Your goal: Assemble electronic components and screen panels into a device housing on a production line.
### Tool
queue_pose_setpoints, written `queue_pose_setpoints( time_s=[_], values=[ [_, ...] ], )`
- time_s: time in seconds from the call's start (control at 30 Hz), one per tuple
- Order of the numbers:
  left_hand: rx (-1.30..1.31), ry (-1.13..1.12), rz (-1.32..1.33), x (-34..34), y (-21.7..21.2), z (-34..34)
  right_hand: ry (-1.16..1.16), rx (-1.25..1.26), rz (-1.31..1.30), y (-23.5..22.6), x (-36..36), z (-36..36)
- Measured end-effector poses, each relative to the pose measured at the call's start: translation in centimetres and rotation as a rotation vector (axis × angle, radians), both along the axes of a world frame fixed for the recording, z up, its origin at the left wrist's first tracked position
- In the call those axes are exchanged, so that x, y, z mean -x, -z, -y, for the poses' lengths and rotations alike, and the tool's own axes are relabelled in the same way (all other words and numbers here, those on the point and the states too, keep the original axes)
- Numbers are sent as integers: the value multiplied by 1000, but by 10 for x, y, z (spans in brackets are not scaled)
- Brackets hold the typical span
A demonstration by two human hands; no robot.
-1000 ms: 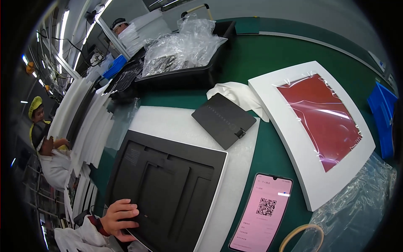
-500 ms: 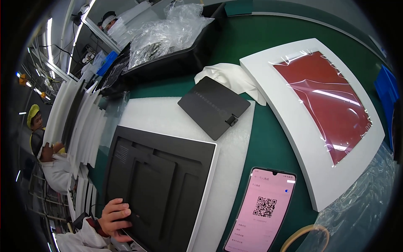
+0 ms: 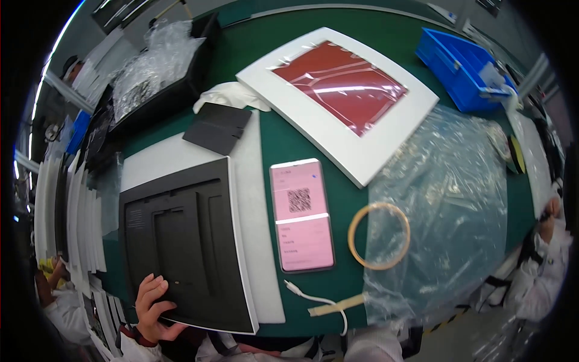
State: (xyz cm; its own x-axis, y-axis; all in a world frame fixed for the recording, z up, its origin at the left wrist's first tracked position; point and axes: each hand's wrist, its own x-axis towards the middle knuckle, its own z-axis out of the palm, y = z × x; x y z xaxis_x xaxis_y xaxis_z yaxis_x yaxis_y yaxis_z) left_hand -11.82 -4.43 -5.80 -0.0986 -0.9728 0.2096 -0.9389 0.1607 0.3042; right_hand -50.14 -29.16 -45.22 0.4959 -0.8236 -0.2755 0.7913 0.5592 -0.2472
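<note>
My left hand (image 3: 153,306) rests at the near-left corner of a flat black panel (image 3: 211,259) with stepped recesses and a white edge. Its fingers are apart and extended over the dark surface, and the thumb lies by the near edge. The panel lies on a white foam sheet (image 3: 262,253). A smaller dark, flat plate (image 3: 217,128) sits at the far end of that foam. To the right is a phone (image 3: 304,241) with a lit pink screen and a square code. No right hand can be made out.
Beyond the phone lies a white frame (image 3: 274,78) with a red, film-covered middle. Clear plastic (image 3: 446,223), a tape ring (image 3: 379,265) and a white cable (image 3: 313,297) are at right. A blue bin (image 3: 449,66) and a black crate (image 3: 193,78) of wrap stand farther back.
The view has swung right, bringing in the blue bin, the whole tape ring and the cable. My left hand's fingers have lifted and spread at the panel's corner.
</note>
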Motion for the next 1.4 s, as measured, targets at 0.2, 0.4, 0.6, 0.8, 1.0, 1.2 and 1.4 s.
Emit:
queue_pose_setpoints(
  time_s=[0.2, 0.4, 0.6, 0.8, 1.0, 1.2, 1.4],
  values=[
    [48, 102, 65, 12, -10, 4, 354, -115, 2, -40, 111, -158],
    [336, 333, -286, 97, 11, -28, 465, -218, -136, -201, 78, -255],
    [-179, 752, -400, 195, 30, -13, 176, -122, -14, -314, 30, -331],
    [-645, 533, -1232, 167, 30, -56, 21, 316, -27, -352, -28, -325],
    [-562, 353, -1564, 90, 37, -85, 95, 1110, -1186, -390, -125, -306],
    [-471, 311, -1824, 43, 1, -97, 218, 657, -838, -382, -146, -262],
    [-274, 173, -1469, 17, -2, -90, 294, 1204, -1047, -424, -192, -285]
  ],
)
